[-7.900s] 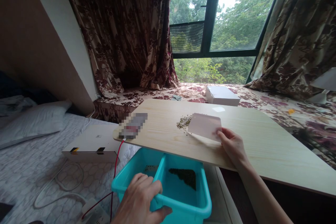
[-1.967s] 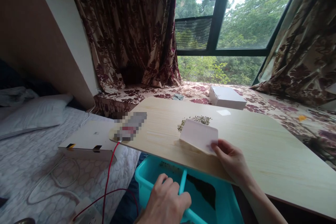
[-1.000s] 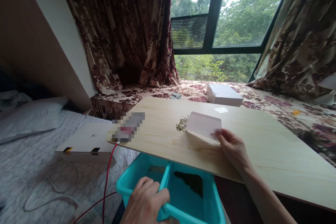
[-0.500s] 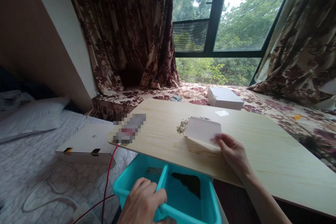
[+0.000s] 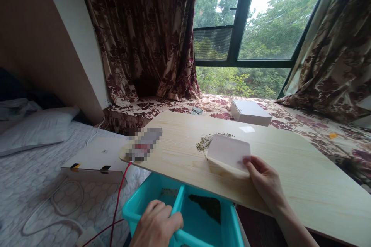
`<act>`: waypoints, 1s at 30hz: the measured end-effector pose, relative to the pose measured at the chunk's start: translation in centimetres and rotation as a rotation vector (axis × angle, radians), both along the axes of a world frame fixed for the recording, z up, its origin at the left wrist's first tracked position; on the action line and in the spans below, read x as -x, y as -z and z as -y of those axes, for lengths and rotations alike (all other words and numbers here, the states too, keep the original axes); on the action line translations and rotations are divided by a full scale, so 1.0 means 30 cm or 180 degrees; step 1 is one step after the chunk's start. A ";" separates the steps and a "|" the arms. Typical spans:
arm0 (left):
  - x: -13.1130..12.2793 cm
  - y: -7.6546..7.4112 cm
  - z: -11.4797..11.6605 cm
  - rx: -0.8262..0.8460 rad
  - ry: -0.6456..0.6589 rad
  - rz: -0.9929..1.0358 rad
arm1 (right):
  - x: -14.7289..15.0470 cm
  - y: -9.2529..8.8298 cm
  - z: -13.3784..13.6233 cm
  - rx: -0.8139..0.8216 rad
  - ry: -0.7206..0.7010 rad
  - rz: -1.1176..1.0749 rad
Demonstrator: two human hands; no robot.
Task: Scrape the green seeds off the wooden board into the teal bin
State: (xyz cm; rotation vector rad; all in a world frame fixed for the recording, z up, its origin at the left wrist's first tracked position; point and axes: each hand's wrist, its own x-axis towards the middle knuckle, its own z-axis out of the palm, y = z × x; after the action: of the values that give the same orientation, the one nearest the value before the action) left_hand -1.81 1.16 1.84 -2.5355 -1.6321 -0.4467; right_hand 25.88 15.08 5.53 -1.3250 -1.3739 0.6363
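Note:
My right hand [image 5: 265,183] pinches the near corner of a white card [image 5: 228,151] that stands tilted on the light wooden tabletop [image 5: 290,166]. A small heap of green beans [image 5: 204,142] lies against the card's far left edge. My left hand [image 5: 156,227] is closed over the rim of a turquoise plastic bin [image 5: 203,237] held below the table's near edge. The bin has a divider, and a dark pile of beans [image 5: 208,205] lies in its right compartment.
A blurred small object [image 5: 143,144] with a red cable [image 5: 117,204] lies at the table's left end. A white flat box [image 5: 97,156] and white cord rest on the bed. Another white box [image 5: 251,111] sits on the flowered window seat.
The card has shifted only slightly on the table over the last second, staying beside the beans. My left hand keeps its hold on the bin, which sits a little lower in view.

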 end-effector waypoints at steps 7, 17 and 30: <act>0.005 0.004 -0.002 0.0013 -0.0032 0.0072 | 0.007 0.003 -0.015 -0.0005 -0.0092 -0.0066; 0.004 -0.027 0.004 0.0270 -0.0091 0.0115 | 0.012 -0.003 -0.001 0.0006 -0.0159 -0.0129; 0.003 -0.057 0.005 0.0602 -0.0081 0.0036 | 0.012 0.002 0.002 -0.0029 -0.0276 -0.0029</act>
State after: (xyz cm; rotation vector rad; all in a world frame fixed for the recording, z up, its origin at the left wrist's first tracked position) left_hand -1.88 0.99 3.57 -2.6444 -1.7879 -0.3187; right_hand 25.53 15.02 5.47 -1.2591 -1.4313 0.6926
